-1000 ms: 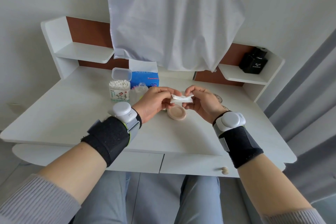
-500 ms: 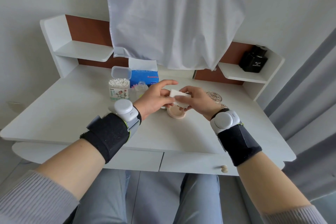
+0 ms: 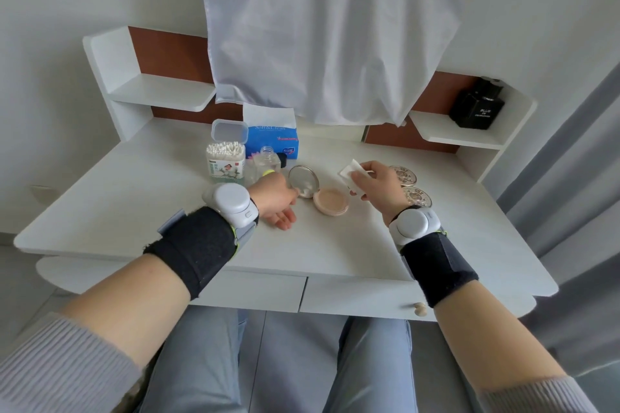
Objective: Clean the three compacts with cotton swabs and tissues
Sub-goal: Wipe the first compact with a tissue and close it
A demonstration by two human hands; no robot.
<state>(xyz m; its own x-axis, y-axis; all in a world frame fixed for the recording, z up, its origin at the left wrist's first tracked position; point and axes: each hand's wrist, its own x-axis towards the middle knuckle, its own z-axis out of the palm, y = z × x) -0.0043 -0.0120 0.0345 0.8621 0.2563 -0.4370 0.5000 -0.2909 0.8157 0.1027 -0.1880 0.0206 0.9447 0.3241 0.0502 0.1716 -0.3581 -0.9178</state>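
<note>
A tissue (image 3: 350, 174) is pinched in the right hand (image 3: 377, 183) at two o'clock of the open compact (image 3: 330, 200); the left hand (image 3: 276, 203) is laid loosely spread at nine.

**Bare flanks, crowded middle**

The surface (image 3: 134, 211) lies bare across the left of the frame and along the near strip at lower centre, out to the lower right. At upper centre the back is walled by a cotton swab box (image 3: 224, 161), a clear bottle (image 3: 266, 163) and a tissue box (image 3: 272, 141) standing close together, with a white cloth (image 3: 328, 27) hanging low behind them.

In the middle the open compact (image 3: 330, 200) blocks the way, its mirror lid (image 3: 303, 180) raised. The left hand (image 3: 275, 199) touches that lid from the left.

Right of centre, the right hand (image 3: 379, 188), pinching a folded tissue (image 3: 350, 174), hangs over the gap before a closed compact (image 3: 404, 174) and a second closed compact (image 3: 417, 197). Beyond them a bare lane runs along the surface's right edge.
</note>
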